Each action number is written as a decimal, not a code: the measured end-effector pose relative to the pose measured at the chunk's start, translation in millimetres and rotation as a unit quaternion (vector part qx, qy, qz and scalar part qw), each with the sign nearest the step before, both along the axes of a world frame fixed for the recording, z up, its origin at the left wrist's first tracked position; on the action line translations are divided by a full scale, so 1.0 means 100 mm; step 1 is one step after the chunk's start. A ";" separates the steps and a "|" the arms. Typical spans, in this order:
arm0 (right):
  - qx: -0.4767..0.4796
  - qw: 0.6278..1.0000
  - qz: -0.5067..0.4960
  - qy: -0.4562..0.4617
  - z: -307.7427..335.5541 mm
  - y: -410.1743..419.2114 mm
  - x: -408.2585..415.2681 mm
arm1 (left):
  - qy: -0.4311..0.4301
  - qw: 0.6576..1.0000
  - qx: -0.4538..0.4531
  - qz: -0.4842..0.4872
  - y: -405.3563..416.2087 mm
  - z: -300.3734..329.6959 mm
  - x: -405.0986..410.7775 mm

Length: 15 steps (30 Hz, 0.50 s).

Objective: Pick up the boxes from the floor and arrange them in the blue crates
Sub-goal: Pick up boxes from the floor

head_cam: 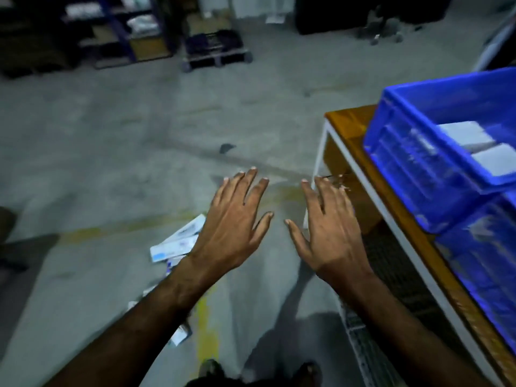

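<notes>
Both my hands hover palm down over the grey floor, fingers spread and holding nothing. My left hand (237, 222) is above a small heap of white and light-blue boxes (178, 243) lying on the floor, partly hidden under my wrist and forearm. More of these boxes (180, 335) show below my left forearm. My right hand (328, 233) is beside the table's near corner. A blue crate (402, 163) stands on the table at the right, with white boxes (472, 135) inside it. A second blue crate (480, 263) sits closer to me on the same table.
The wooden-topped table (349, 121) with a white metal frame runs along the right side. Dark shelving (125, 29) and a low wheeled cart (215, 51) stand at the far wall. A yellow line (206, 328) is painted on the floor. My feet show at the bottom edge.
</notes>
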State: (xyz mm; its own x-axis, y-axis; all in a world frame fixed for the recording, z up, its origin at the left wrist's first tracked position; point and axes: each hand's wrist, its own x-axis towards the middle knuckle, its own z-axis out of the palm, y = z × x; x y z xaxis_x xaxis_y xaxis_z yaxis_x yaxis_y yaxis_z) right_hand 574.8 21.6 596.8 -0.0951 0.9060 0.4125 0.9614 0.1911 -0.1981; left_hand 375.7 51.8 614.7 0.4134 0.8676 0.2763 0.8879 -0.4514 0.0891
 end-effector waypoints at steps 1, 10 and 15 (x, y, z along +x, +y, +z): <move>-0.012 1.000 0.016 -0.014 -0.05 0.01 -0.19 | -0.004 1.000 -0.008 0.019 -0.07 -0.06 -0.21; -0.075 0.988 0.128 -0.050 -0.55 -0.14 -1.92 | -0.014 0.984 -0.071 0.164 -0.76 -0.65 -2.25; -0.095 0.978 0.174 -0.067 -0.92 -0.26 -2.84 | -0.008 0.972 -0.101 0.214 -1.14 -0.97 -3.23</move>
